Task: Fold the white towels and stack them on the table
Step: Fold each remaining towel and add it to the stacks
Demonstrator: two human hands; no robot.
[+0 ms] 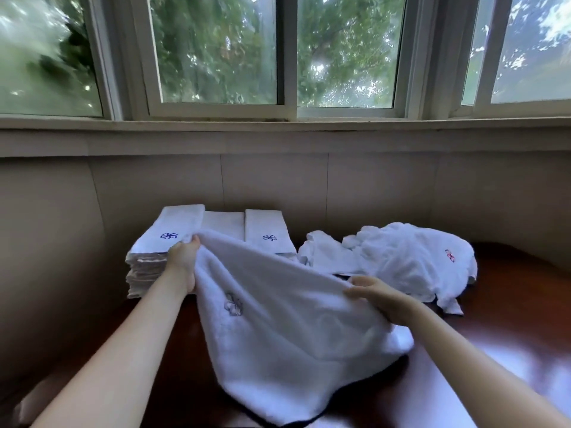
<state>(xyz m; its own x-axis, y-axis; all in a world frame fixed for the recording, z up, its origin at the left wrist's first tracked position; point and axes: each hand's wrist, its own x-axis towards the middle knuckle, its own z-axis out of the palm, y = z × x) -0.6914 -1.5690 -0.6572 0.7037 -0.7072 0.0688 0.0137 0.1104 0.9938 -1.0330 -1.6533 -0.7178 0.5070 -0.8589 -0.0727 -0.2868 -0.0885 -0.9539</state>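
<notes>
A white towel [278,329] with a grey embroidered mark hangs spread between my hands above the dark wooden table [500,335]. My left hand [183,257] grips its upper left corner, raised in front of the stack. My right hand [378,296] pinches the upper edge on the right, lower down. The towel's bottom edge drapes onto the table near me. At the back left stands a tall stack of folded white towels [154,257] with a blue mark on top, and a second folded pile [265,233] lies beside it.
A crumpled heap of unfolded white towels [404,257] with a red mark lies at the back right. A panelled wall and a window sill run close behind the table. Bare glossy tabletop shows at the right.
</notes>
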